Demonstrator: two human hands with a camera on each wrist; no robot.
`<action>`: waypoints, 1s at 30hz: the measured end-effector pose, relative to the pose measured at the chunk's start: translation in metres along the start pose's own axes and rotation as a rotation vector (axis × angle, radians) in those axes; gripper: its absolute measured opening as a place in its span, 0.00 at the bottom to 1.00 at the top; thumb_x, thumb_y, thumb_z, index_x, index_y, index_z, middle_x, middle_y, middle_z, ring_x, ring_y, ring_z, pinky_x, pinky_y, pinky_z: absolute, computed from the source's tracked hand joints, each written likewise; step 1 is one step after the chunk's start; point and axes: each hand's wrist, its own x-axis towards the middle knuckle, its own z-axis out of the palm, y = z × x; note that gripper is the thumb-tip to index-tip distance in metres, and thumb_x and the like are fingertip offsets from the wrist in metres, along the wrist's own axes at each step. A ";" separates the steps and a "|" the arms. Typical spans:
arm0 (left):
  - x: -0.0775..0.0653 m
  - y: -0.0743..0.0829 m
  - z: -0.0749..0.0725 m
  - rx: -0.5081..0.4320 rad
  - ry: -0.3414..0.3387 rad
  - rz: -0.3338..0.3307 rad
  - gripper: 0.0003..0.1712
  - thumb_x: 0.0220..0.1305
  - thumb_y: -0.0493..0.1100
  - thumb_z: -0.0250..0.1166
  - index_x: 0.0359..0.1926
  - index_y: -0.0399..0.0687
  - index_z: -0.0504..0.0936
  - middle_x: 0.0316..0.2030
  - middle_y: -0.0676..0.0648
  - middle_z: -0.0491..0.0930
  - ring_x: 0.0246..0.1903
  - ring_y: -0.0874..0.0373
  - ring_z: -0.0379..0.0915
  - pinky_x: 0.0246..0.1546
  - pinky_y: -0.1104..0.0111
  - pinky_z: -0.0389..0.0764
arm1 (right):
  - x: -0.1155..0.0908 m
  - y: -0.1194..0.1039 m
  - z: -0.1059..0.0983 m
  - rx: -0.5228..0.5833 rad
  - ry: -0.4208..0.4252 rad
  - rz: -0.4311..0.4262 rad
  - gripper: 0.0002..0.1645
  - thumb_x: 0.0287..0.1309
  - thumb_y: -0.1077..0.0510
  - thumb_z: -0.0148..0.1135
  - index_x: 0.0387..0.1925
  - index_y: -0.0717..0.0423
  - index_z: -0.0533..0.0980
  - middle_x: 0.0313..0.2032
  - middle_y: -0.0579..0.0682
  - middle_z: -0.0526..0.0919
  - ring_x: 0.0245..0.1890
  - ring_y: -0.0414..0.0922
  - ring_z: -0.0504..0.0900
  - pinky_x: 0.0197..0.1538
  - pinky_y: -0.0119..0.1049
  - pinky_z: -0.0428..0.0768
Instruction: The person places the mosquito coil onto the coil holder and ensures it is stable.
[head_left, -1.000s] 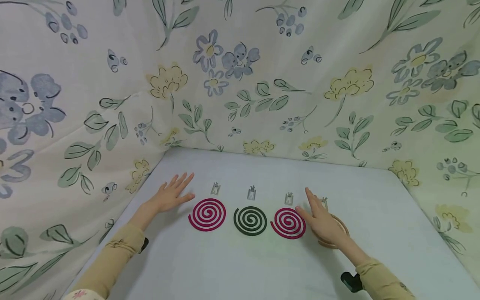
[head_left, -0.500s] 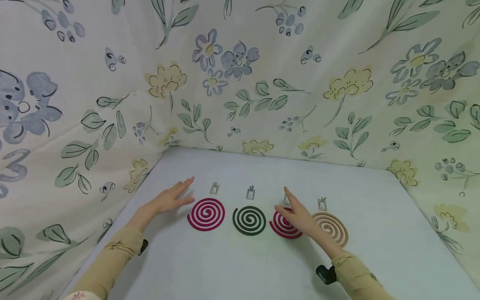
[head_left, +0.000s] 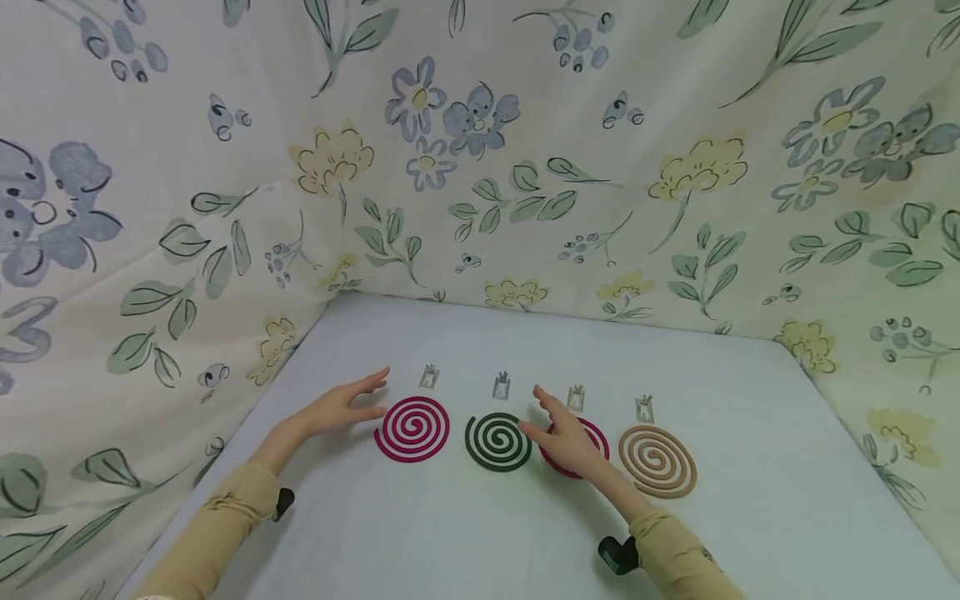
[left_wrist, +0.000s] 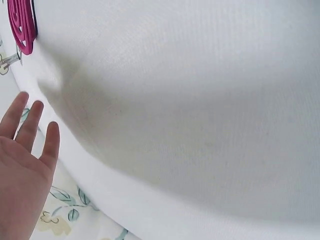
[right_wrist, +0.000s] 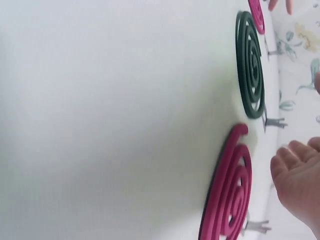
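Bench edge, head view: the bench ends behind the green coil, with a broad white stretch before it.
My left hand: left of the green coil, near the left pink coil, fingers loosely extended, holding nothing.
My right hand: just right of the green coil, over the right pink coil, relaxed, holding nothing.
Floral cloth: behind the green coil.
Left wrist view: smooth white surface, shadowed.
Right wrist view: the green coil lies flat.
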 end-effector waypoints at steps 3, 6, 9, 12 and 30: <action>0.000 -0.001 0.002 -0.018 0.001 0.039 0.40 0.64 0.50 0.62 0.71 0.44 0.56 0.63 0.36 0.70 0.62 0.37 0.64 0.61 0.42 0.63 | 0.003 -0.003 0.012 0.030 0.016 -0.039 0.45 0.59 0.45 0.61 0.70 0.61 0.55 0.68 0.59 0.62 0.67 0.58 0.63 0.64 0.56 0.66; 0.000 0.000 0.002 -0.040 -0.007 0.064 0.38 0.62 0.46 0.64 0.70 0.42 0.60 0.60 0.36 0.72 0.59 0.38 0.67 0.59 0.44 0.67 | 0.008 -0.006 0.023 0.023 0.022 -0.088 0.45 0.59 0.46 0.62 0.69 0.65 0.57 0.66 0.62 0.65 0.64 0.59 0.67 0.63 0.55 0.67; 0.000 0.001 0.002 -0.063 -0.018 0.078 0.38 0.60 0.45 0.66 0.69 0.40 0.62 0.59 0.36 0.74 0.58 0.38 0.69 0.58 0.44 0.68 | 0.012 -0.011 0.032 0.034 0.002 -0.085 0.44 0.59 0.46 0.62 0.68 0.65 0.59 0.65 0.62 0.66 0.63 0.60 0.68 0.62 0.55 0.68; 0.000 0.002 0.002 -0.075 -0.027 0.086 0.38 0.59 0.43 0.67 0.67 0.39 0.63 0.58 0.36 0.74 0.57 0.39 0.69 0.56 0.44 0.70 | 0.017 -0.016 0.040 0.062 -0.030 -0.058 0.42 0.59 0.47 0.62 0.68 0.63 0.60 0.65 0.60 0.67 0.64 0.58 0.68 0.63 0.54 0.68; 0.009 -0.001 0.008 -0.091 -0.043 0.063 0.30 0.55 0.38 0.69 0.59 0.35 0.73 0.55 0.37 0.76 0.53 0.43 0.70 0.52 0.52 0.73 | 0.029 -0.042 0.081 0.063 -0.078 -0.156 0.37 0.57 0.53 0.65 0.63 0.66 0.65 0.57 0.60 0.75 0.56 0.55 0.75 0.58 0.51 0.73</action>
